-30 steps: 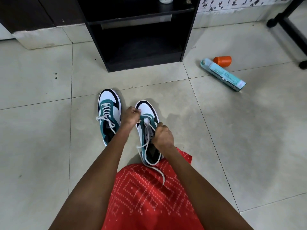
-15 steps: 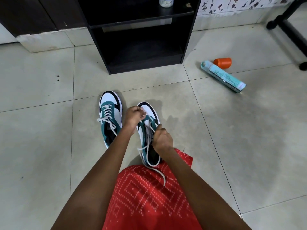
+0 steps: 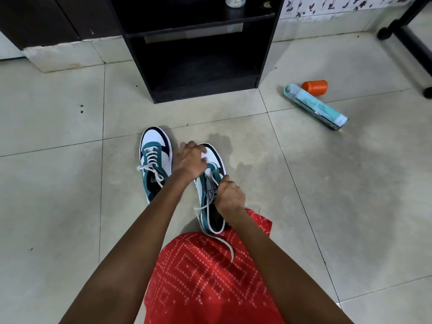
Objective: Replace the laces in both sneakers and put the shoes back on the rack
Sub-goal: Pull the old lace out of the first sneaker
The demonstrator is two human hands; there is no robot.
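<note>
Two teal, white and black sneakers stand side by side on the tiled floor. The left sneaker (image 3: 154,160) is fully laced with a white lace, its ends loose. The right sneaker (image 3: 211,183) is partly laced; its white lace (image 3: 224,239) trails back over my red garment. My left hand (image 3: 190,160) lies over the toe end of the right sneaker with fingers curled at the lace there. My right hand (image 3: 230,195) pinches a strand of that lace above the tongue. The black rack (image 3: 198,54) stands just beyond the shoes.
A teal spray can (image 3: 315,106) lies on the floor at the right with its orange cap (image 3: 314,87) beside it. A black furniture leg (image 3: 413,40) crosses the far right corner. A white jar (image 3: 235,1) stands on the rack's shelf.
My left hand has shifted slightly forward over the right sneaker's toe end, and my right hand has drawn the lace strand back. The camera has tilted a little.
</note>
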